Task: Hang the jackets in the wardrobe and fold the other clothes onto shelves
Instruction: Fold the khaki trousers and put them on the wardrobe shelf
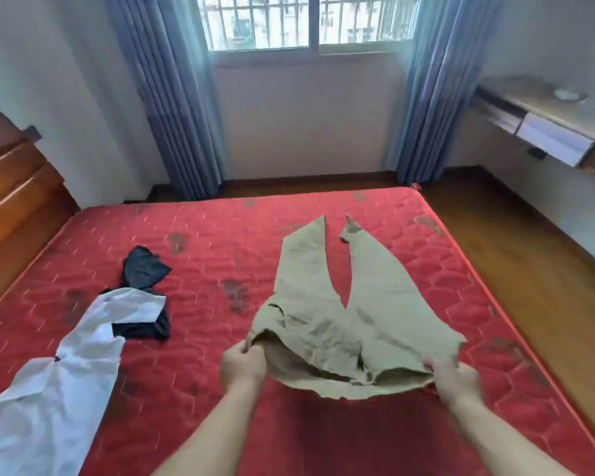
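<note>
Khaki trousers (340, 304) lie spread on the red mattress (203, 242), legs pointing away toward the window. My left hand (243, 367) grips the left end of the waistband, lifting it slightly. My right hand (455, 379) pinches the right end of the waistband. A white jacket (59, 383) lies crumpled at the mattress's near left. A black garment (145, 273) sits beside and partly under the jacket's sleeve.
A wooden headboard (11, 187) stands at the left. Blue curtains (172, 97) flank the barred window. A wall-mounted desk with a drawer (547, 135) is at the right, above the wooden floor (516, 255).
</note>
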The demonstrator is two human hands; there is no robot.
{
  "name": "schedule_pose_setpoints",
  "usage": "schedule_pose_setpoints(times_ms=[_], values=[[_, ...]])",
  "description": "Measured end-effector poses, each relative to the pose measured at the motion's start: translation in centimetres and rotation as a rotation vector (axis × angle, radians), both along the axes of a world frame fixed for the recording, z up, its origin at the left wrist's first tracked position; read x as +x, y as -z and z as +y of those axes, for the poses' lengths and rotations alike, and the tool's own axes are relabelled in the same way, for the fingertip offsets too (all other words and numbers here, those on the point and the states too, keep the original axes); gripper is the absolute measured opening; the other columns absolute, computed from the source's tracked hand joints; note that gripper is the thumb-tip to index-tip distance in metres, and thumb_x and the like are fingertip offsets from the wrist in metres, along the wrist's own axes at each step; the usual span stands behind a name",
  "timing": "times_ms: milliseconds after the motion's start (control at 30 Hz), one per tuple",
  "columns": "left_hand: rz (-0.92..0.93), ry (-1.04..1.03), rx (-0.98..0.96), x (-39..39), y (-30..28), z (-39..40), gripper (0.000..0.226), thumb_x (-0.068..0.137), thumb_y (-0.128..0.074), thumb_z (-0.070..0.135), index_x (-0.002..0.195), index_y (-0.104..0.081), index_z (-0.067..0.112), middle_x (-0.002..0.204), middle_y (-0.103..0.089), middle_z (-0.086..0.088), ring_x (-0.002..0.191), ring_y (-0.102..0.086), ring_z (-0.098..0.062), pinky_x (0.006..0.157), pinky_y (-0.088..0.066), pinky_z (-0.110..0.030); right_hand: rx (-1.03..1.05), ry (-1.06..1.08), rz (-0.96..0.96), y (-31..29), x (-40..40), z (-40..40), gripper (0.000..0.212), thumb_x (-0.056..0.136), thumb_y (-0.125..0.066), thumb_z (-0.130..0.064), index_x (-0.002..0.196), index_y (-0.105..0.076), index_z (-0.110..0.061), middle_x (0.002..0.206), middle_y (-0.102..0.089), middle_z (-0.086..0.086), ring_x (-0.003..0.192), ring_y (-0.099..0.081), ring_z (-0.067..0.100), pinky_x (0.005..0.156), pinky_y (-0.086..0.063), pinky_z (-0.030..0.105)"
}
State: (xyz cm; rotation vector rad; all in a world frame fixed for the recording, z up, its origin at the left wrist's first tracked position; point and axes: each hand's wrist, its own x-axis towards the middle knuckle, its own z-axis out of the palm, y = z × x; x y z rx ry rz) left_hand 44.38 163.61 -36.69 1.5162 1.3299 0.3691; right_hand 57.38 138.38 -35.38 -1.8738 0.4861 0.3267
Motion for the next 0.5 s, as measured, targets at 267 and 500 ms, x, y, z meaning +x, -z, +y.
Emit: schedule_pose_setpoints(times_ms=[267,500], values=[[0.502,0.214,-0.116,-11.3,16.9,-7.4,0.025,0.089,-0.057,0.030,0.082,-0.074,0.013,0.098,-0.073,-0.015,0.098,-0.064,-0.036,0.072,-0.042,-0.030,-0.205,-0.165,0.349,15.9,-9.5,-8.7,0.050,0.094,-0.055,-0.044,0.097,-0.068,0.004,0.109,-0.065,0.027,0.090,-0.064,0.034,0.067,-0.045,0.028],[0.629,0.246,-0.145,-17.8,21.1,-11.4,0.026,0.088,-0.055,0.015,0.063,-0.059,0.014,0.090,-0.070,-0.016,0.089,-0.061,-0.034,0.068,-0.037,-0.030,-0.214,-0.214,0.523,21.0,-13.6,-12.7,0.020,0.080,-0.066,-0.013,0.082,-0.066,0.007,0.080,-0.069,0.024,0.071,-0.069,0.035,0.053,-0.057,0.038]])
